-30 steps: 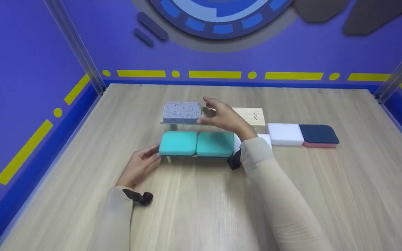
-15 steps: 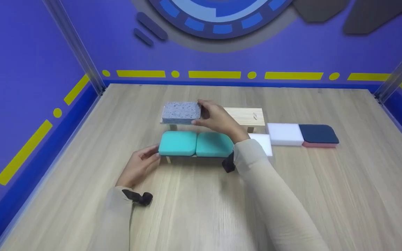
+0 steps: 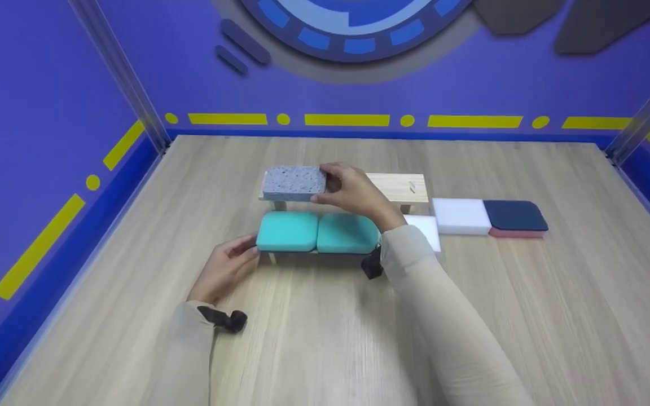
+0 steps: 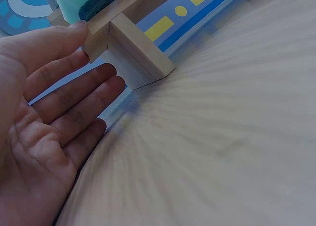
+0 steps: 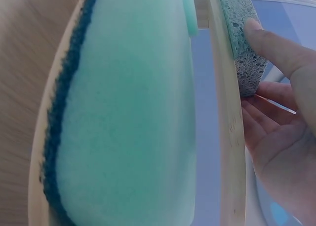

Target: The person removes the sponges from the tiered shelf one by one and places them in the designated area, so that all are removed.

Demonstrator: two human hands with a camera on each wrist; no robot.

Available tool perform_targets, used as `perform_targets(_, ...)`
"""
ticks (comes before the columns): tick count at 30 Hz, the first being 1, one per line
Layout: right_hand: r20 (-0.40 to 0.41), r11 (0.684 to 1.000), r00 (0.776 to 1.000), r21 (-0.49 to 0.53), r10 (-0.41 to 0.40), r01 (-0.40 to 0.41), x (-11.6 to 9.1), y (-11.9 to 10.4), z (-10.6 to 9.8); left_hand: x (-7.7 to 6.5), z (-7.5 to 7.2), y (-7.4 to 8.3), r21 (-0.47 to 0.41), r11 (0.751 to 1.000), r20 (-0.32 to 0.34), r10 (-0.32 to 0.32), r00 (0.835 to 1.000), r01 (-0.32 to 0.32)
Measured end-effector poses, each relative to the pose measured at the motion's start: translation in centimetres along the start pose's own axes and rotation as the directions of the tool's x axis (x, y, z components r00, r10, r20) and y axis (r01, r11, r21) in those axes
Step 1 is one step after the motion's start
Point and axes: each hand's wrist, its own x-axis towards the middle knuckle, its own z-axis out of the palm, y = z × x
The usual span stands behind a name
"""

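Observation:
My right hand [image 3: 353, 192] pinches the right end of a grey speckled sponge [image 3: 294, 181], thumb in front and fingers behind. That sponge lies flat at the left end of the rear wooden bench [image 3: 395, 188]. Two green scrub sponges [image 3: 287, 231], dark pad down, sit side by side on a front bench [image 4: 140, 53]. A white sponge [image 3: 424, 231] continues their row, partly hidden by my right arm. My left hand [image 3: 223, 269] touches the front bench's left end with thumb and index finger; its other fingers [image 4: 89, 107] extend below, holding nothing.
Right of the benches, a white foam block [image 3: 460, 216] adjoins a dark-topped pink sponge [image 3: 515, 218] on the wood-patterned table [image 3: 313, 338]. A blue wall [image 3: 325, 93] closes off the back, and another panel [image 3: 37, 141] stands on the left.
The right hand has moved slightly left, and its spread thumb and fingers have closed onto the grey sponge's right end. The left hand has kept its place.

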Motion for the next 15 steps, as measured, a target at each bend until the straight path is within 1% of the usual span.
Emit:
perform_targets(3,0.006,1.000,1.000,0.009,-0.003,0.003,-0.17,-0.03,-0.06,-0.08,-0.03,0.04,-0.014,1.000,0.010,-0.001,1.000,0.001)
perform_targets(6,0.011,1.000,1.000,-0.002,-0.003,0.003,-0.36,-0.05,-0.11,-0.16,-0.05,0.12,-0.024,1.000,0.006,-0.014,1.000,0.015)
perform_targets(9,0.008,1.000,1.000,-0.021,-0.011,0.011,-0.53,-0.09,-0.22,-0.14,-0.09,0.13,-0.014,1.000,0.011,-0.018,1.000,0.018)
perform_targets(15,0.010,0.999,0.999,-0.025,-0.034,0.034,-0.86,-0.10,-0.51,-0.04,-0.11,0.04,-0.017,1.000,0.020,-0.018,1.000,0.019)
